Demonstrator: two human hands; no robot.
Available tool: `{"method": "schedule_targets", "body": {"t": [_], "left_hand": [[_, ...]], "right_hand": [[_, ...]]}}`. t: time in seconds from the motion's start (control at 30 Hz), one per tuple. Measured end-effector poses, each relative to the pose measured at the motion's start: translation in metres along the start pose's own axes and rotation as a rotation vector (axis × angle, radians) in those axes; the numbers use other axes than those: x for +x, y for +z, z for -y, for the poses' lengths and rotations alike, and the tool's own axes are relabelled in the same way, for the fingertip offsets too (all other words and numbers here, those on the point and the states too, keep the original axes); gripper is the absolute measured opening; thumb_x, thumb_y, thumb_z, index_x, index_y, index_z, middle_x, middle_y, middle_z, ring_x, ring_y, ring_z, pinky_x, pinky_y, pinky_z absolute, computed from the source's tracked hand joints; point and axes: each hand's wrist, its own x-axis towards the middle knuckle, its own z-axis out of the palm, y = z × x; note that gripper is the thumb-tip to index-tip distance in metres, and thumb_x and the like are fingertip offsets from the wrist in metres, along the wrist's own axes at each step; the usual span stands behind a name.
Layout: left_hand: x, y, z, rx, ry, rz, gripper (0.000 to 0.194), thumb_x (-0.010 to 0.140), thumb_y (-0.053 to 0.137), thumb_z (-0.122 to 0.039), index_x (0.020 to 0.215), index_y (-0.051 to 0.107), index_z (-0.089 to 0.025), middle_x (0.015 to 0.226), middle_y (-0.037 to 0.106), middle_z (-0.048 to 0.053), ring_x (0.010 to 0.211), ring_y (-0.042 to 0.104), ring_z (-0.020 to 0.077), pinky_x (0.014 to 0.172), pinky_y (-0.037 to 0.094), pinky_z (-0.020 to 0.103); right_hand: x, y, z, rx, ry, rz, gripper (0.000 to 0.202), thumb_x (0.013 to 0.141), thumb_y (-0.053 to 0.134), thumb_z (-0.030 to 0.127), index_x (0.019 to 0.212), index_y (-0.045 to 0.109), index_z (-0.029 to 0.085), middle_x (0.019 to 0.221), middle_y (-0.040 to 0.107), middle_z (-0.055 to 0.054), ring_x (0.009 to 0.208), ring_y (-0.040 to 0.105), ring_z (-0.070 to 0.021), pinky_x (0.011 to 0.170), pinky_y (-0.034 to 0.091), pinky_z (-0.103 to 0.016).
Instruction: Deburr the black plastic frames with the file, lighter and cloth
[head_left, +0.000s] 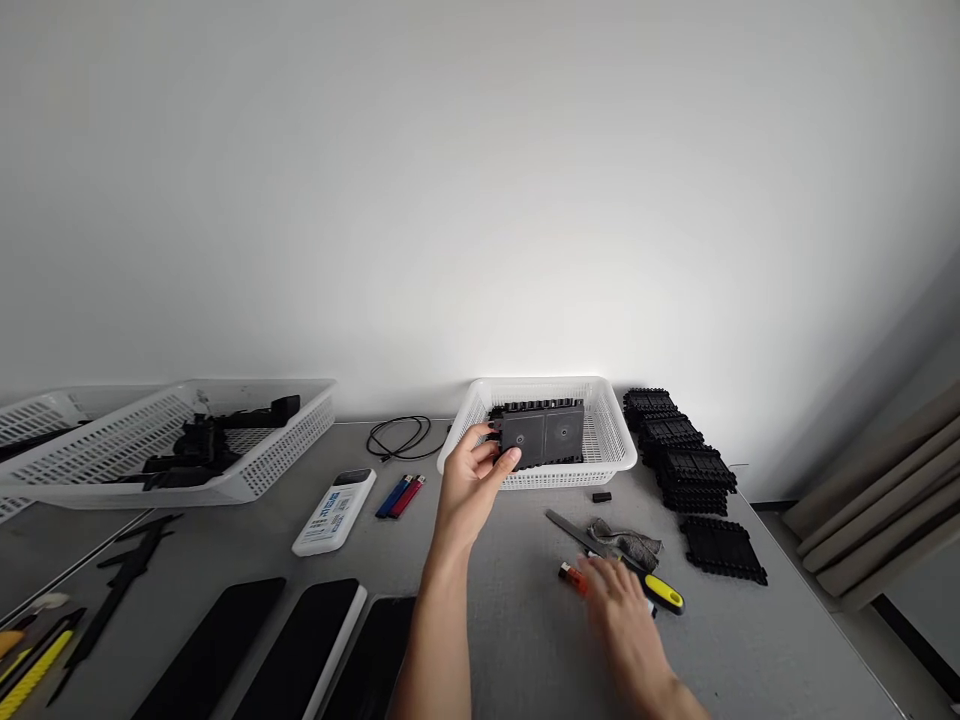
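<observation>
My left hand point(474, 470) is closed on the left end of a dark grey rectangular plastic panel point(551, 436), thumb on its face. Toothed edges and two small round marks show on the panel, which is tilted up in front of a white basket point(622, 462). My right hand point(619, 605), a little blurred, reaches low over the table with its fingers stretched out. Right at its fingertips lies an orange lighter point(574, 577), partly covered. Beside that hand is a long-bladed tool with a yellow and black handle point(664, 592), near a crumpled grey cloth point(626, 542).
Stacks of black toothed panels point(694, 475) stand at the right, with a single panel point(724, 548) nearer. Leftward are a white power bank point(334, 512), two lighters point(400, 496), a cable point(399, 437), black phone-like slabs point(300, 650), a caliper point(120, 590) and baskets point(255, 475).
</observation>
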Motion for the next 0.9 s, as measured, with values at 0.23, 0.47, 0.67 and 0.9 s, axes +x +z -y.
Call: {"method": "schedule_targets", "body": {"t": [0.23,0.47,0.67,0.9], "left_hand": [[-0.001,0.001,0.001,0.017,0.001,0.009,0.041,0.076,0.077,-0.038,0.107,0.055,-0.020,0.093,0.075,0.007,0.093,0.072,0.0219,0.088,0.052,0.033],[-0.001,0.002,0.000,0.029,0.002,0.022,0.039,0.077,0.076,-0.038,0.106,0.056,-0.021,0.092,0.075,0.006,0.090,0.072,0.0210,0.086,0.053,0.031],[-0.002,0.002,-0.003,0.027,-0.002,0.002,0.041,0.076,0.076,-0.039,0.107,0.056,-0.020,0.093,0.075,0.007,0.093,0.072,0.0225,0.087,0.052,0.032],[-0.003,0.001,0.000,0.076,0.067,-0.017,0.042,0.079,0.073,-0.040,0.111,0.056,-0.019,0.096,0.074,0.008,0.096,0.070,0.0226,0.088,0.051,0.032]], "right_hand": [[0.013,-0.039,-0.058,-0.012,0.275,0.262,0.031,0.092,0.044,0.011,0.099,0.073,0.023,0.100,0.072,-0.009,0.096,0.066,-0.0256,0.081,0.047,-0.034],[0.017,-0.037,-0.066,0.162,0.334,0.396,0.025,0.090,0.051,0.024,0.105,0.072,0.022,0.107,0.071,-0.009,0.102,0.066,-0.0265,0.080,0.048,-0.033],[0.012,-0.023,-0.069,0.228,0.341,0.313,0.025,0.087,0.048,0.017,0.097,0.070,0.019,0.101,0.071,-0.010,0.099,0.065,-0.0281,0.079,0.048,-0.035],[-0.007,-0.039,-0.068,0.408,0.331,0.123,0.023,0.089,0.043,0.022,0.098,0.063,0.019,0.100,0.068,-0.013,0.093,0.064,-0.0280,0.084,0.047,-0.041]]}}
